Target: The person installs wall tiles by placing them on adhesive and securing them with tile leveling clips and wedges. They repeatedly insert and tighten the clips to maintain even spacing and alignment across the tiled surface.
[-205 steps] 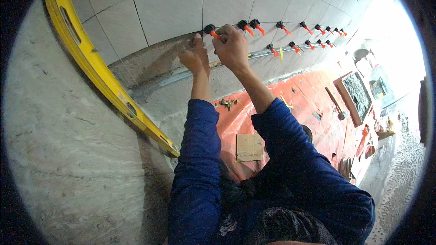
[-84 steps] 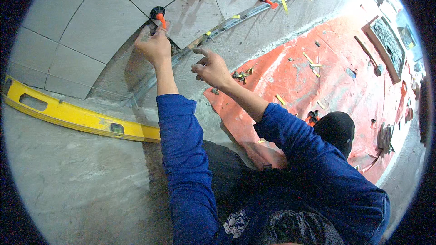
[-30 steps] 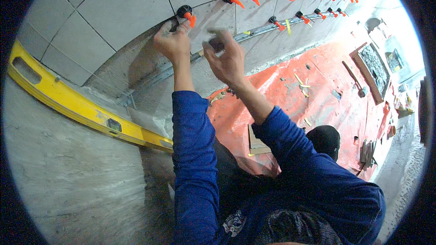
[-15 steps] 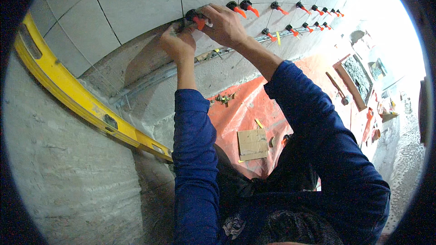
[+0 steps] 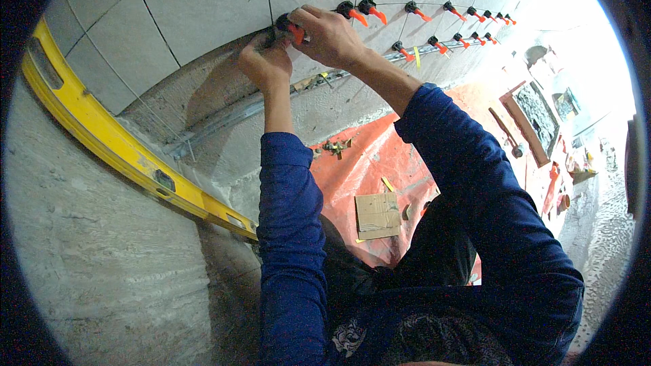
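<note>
At the lower edge of the grey wall tiles (image 5: 203,3), both my hands are at a tile leveling clip (image 5: 291,30) with a black cap and a red handle. My right hand (image 5: 330,37) has its fingers closed around the red handle. My left hand (image 5: 266,61) is just below and to the left, fingers curled up by the black cap; its fingertips are partly hidden behind the clip. Just right of my right hand, two more leveling clips (image 5: 369,9) sit on a tile joint. Others continue in two rows along the wall to the right.
A yellow spirit level (image 5: 122,142) leans along the left wall. A metal rail (image 5: 230,118) runs below the tiles. On the red sheet (image 5: 339,186) lie a cardboard piece (image 5: 378,215) and a small pile of bits (image 5: 336,148). Farther right stands a tray of grey mortar (image 5: 532,122).
My right hand has turned slightly at the clip, its fingers shifting a little left around the red handle. My left hand has barely moved.
</note>
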`<state>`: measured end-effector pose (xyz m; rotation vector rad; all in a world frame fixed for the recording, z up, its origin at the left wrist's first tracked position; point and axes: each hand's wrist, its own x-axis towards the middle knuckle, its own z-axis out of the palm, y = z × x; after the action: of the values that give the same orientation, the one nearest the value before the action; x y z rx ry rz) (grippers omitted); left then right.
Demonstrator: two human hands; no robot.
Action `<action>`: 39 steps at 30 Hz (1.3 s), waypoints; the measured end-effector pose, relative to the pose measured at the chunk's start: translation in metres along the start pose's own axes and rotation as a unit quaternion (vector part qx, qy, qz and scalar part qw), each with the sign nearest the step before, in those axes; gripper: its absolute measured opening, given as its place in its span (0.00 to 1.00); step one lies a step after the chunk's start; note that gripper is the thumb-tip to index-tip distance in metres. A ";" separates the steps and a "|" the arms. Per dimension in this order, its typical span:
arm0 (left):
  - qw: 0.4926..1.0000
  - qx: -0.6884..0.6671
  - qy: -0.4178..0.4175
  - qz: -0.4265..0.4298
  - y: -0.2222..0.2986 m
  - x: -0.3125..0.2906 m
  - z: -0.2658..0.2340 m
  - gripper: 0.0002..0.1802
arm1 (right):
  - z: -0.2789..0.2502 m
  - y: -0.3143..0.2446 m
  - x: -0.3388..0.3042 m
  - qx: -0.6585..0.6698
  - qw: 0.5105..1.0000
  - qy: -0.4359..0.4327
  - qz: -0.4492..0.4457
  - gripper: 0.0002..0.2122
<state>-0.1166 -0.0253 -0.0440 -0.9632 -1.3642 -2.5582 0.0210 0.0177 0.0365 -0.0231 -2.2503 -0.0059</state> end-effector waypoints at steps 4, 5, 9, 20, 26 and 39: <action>1.000 -0.003 0.009 -0.005 0.006 -0.004 0.000 0.08 | 0.000 -0.001 0.002 -0.002 1.000 -0.006 -0.008 0.14; 1.000 -0.012 0.006 -0.007 0.007 -0.004 0.000 0.08 | 0.000 -0.001 0.003 0.001 1.000 -0.001 -0.015 0.14; 0.997 -0.070 -0.008 -0.026 0.009 -0.003 0.000 0.08 | 0.001 0.000 0.003 -0.001 1.000 -0.004 -0.025 0.09; 0.996 0.049 0.014 -0.080 0.030 -0.010 0.005 0.11 | -0.002 0.001 0.003 -0.001 0.999 -0.025 -0.045 0.07; 0.996 0.063 0.023 -0.061 0.044 -0.012 0.009 0.09 | -0.002 0.002 0.006 -0.011 0.997 -0.033 -0.067 0.08; 0.872 -0.413 0.061 -0.257 0.042 -0.001 0.012 0.17 | -0.004 -0.008 -0.003 0.031 0.999 0.021 0.030 0.15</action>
<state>-0.0954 -0.0412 -0.0096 -0.4894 -0.4694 -3.6463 0.0261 0.0092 0.0365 -0.0561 -2.2060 0.0945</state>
